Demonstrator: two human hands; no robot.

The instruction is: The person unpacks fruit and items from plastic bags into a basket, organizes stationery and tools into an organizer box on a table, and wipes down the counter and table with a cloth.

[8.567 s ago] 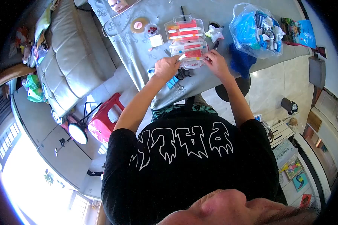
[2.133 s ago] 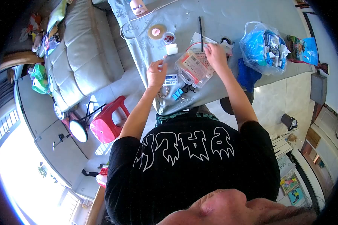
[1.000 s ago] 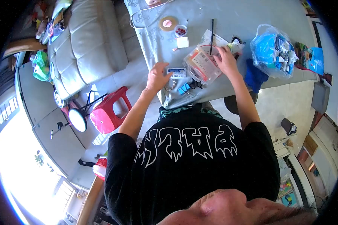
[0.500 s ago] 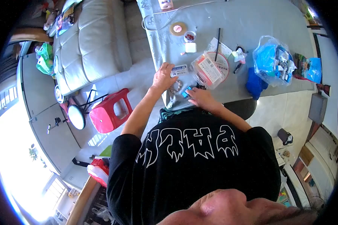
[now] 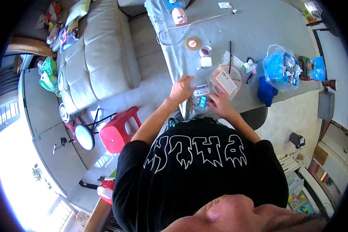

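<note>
Both of our hands work at the near edge of the grey-clothed table [image 5: 259, 27]: our left hand [image 5: 181, 89] lies spread, fingers apart, on the cloth beside a small white labelled card [image 5: 201, 91], while our right hand [image 5: 219, 105] is curled beside a small blue clip [image 5: 202, 102], though we cannot tell from this distance whether the fingers actually pinch it. Just beyond the right hand, a clear plastic case [image 5: 223, 80] of orange-and-white contents lies closed and tilted over a round white disc [image 5: 236, 73], which suggests to us that the sorting into the case is largely done and only the loose pieces at the table edge remain to be dealt with. Farther out we see a thin black stick [image 5: 230, 52], a small white block [image 5: 206, 62], a little dish of red beads [image 5: 205, 50] and a tan tape roll [image 5: 192, 43], none of them packed away. To the right sits a blue plastic bag [image 5: 280, 66] stuffed with odds and ends, a blue cloth [image 5: 266, 91] beside it. At the far end a white cable [image 5: 189, 26] trails across the cloth. Off to the left stand a grey sofa [image 5: 100, 50] and a red stool [image 5: 120, 127].
</note>
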